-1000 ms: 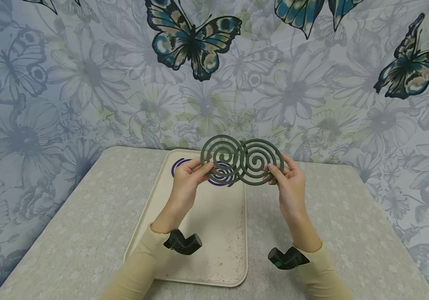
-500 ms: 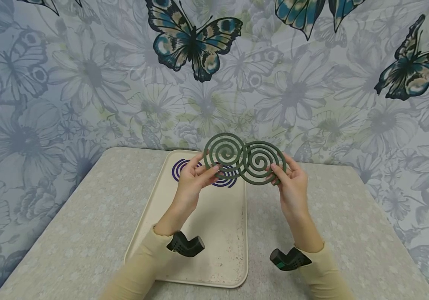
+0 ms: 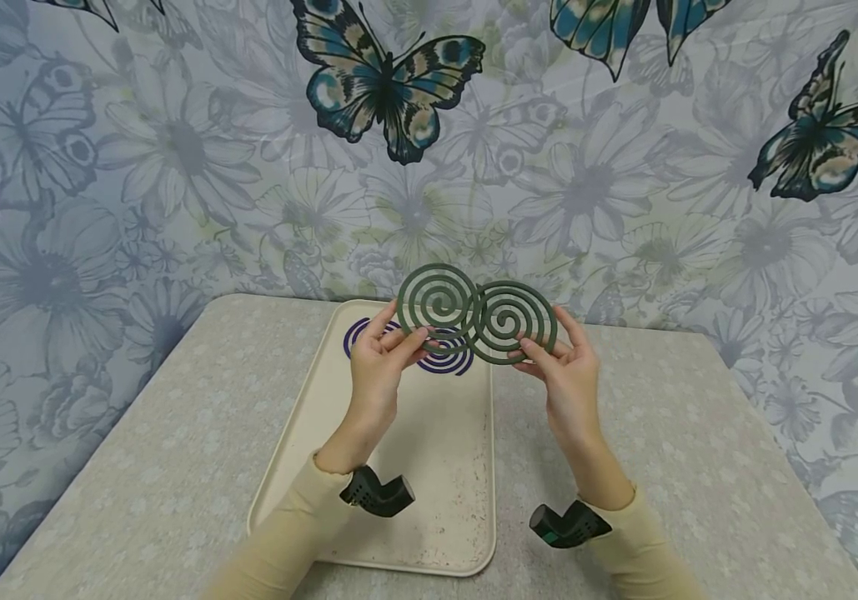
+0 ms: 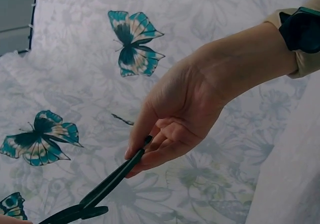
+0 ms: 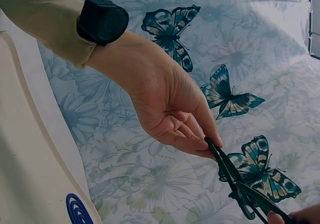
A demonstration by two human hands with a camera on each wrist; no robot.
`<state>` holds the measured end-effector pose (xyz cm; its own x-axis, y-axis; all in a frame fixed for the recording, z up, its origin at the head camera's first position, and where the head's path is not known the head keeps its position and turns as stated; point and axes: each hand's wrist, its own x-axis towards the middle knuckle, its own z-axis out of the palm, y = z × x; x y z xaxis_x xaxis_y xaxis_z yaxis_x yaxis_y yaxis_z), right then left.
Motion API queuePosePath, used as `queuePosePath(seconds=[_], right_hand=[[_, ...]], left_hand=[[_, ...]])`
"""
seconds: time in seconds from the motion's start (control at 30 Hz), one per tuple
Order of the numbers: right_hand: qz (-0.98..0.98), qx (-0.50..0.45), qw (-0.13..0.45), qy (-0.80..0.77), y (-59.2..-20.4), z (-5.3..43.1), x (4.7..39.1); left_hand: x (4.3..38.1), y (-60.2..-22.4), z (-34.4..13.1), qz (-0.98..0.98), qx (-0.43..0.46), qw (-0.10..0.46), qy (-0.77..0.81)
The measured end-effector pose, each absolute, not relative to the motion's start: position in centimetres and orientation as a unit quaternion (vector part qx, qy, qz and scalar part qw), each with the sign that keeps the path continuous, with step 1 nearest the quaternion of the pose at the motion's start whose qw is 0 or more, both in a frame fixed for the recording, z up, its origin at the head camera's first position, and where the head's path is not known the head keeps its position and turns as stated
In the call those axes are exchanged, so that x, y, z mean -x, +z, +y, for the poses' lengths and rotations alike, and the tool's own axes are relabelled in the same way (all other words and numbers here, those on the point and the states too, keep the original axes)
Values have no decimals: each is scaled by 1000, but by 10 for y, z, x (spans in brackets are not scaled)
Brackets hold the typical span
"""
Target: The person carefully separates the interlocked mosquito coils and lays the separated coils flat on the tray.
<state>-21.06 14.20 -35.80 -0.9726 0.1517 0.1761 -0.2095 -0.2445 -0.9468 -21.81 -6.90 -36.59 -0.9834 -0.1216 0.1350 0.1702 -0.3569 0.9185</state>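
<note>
Two dark green mosquito coils are held up above the tray, side by side with their near edges overlapping. My left hand (image 3: 376, 375) pinches the left coil (image 3: 441, 305) at its lower left between thumb and fingers. The right coil (image 3: 507, 320) sits slightly lower, pinched at its right edge by my right hand (image 3: 573, 383). Seen edge-on in the left wrist view, the green coils (image 4: 107, 184) stand at an angle to each other. Whether they are still linked where they cross I cannot tell. Behind them, two blue mosquito coils (image 3: 449, 360) lie on the tray, partly hidden.
The cream tray (image 3: 429, 492) lies on a pale patterned tabletop (image 3: 661, 450), its right rim running below the coils. Reddish specks mark its lower right part. A butterfly-print cloth (image 3: 429, 208) hangs behind the table. Each wrist wears a black camera (image 3: 378, 492).
Over the last second the left green coil has risen above the right one. Both hands shifted slightly right, then back left with the coils. The blue coils have stayed put.
</note>
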Motion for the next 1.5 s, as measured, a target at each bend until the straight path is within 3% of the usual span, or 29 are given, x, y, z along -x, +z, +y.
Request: queuePosePath(seconds=[0.5,1.0,1.5], right_hand=[[-596,-59,34,800,-345,164,213],[-611,-24,65,789,-353,153,213],[-590,-40,59,804,-345,167,215]], left_hand=[[225,-353,-93,-604,28,22,-796],[221,-365,-75,-579,42,86,-809],[226,-355,-96,-582,40,56,-811]])
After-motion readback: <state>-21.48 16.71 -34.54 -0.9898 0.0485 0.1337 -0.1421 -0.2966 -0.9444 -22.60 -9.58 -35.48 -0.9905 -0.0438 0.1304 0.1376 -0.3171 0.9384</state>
